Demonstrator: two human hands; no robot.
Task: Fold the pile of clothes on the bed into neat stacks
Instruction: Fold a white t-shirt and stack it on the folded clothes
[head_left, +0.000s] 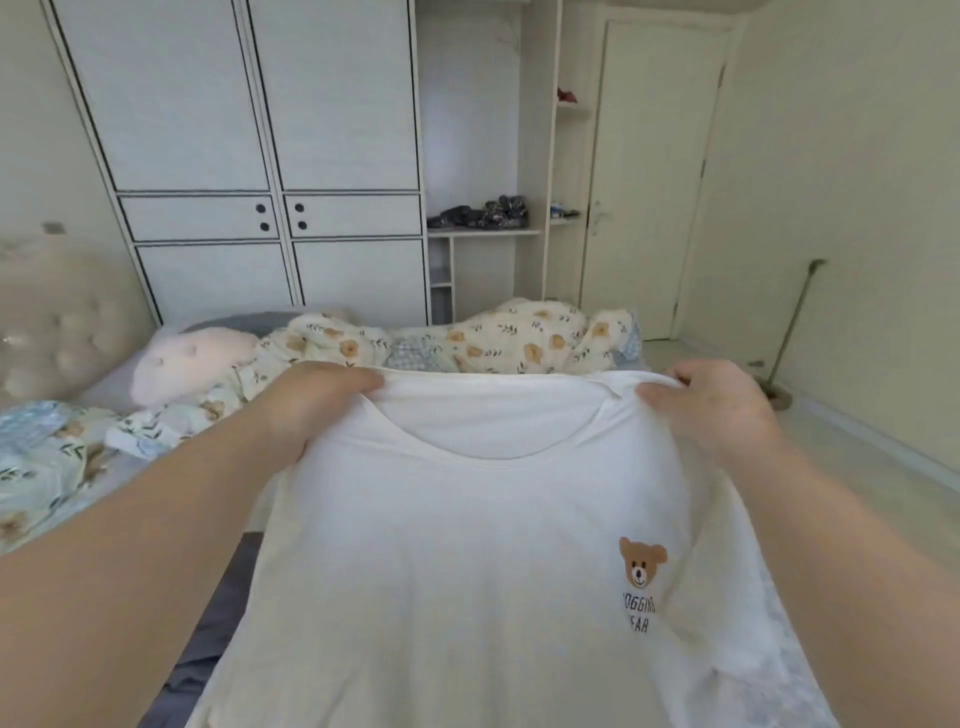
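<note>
Judging from the bed (208, 639), the folding has barely begun: no finished stack shows anywhere, and a rumpled floral heap (524, 338) lies across the far side beyond a pink pillow (192, 364). A white T-shirt (467, 561) with a small bear print (642, 564) is lifted and spread in front of the person, not yet folded. Both forearms reach forward at about the same height. The left hand (311, 400) pinches one shoulder seam beside the neckline, fingers curled over the cloth; the right hand (711, 405) grips the other shoulder likewise, pulling the top edge taut between them.
</note>
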